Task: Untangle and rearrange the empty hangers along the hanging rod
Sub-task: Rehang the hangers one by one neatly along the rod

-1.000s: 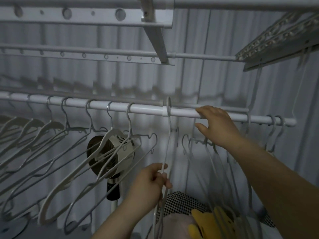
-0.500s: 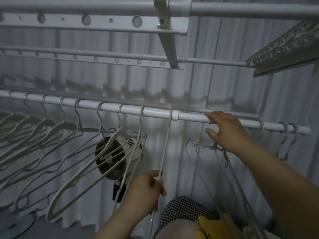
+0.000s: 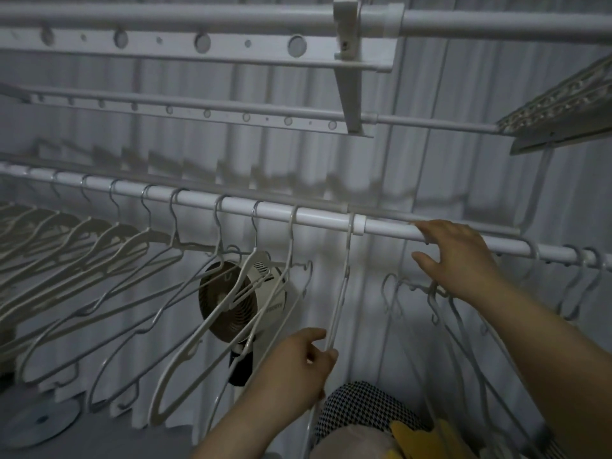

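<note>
A white hanging rod (image 3: 324,219) runs across the view, sloping down to the right. Several empty white hangers (image 3: 212,313) hang spaced along its left part, swung to the left. One white hanger (image 3: 344,279) hangs edge-on at the rod's joint; my left hand (image 3: 298,366) pinches its lower bar between thumb and fingers. My right hand (image 3: 460,260) rests on the rod to the right of that hanger, fingers spread over it. A bunch of loose hangers (image 3: 430,313) dangles below my right wrist; its hold on them is hidden. Two more hooks (image 3: 586,260) sit at the rod's right end.
A small fan (image 3: 245,303) on a stand sits behind the hangers, its round base (image 3: 36,422) at the lower left. Above are two more white rails (image 3: 185,51) with a bracket (image 3: 351,94). A checkered cloth (image 3: 361,409) and something yellow (image 3: 414,438) lie below. A pleated curtain forms the backdrop.
My left hand has kept hold of the edge-on hanger as it stays at the rod's joint. The view has drifted so everything sits further right and lower. My right hand stays on the rod.
</note>
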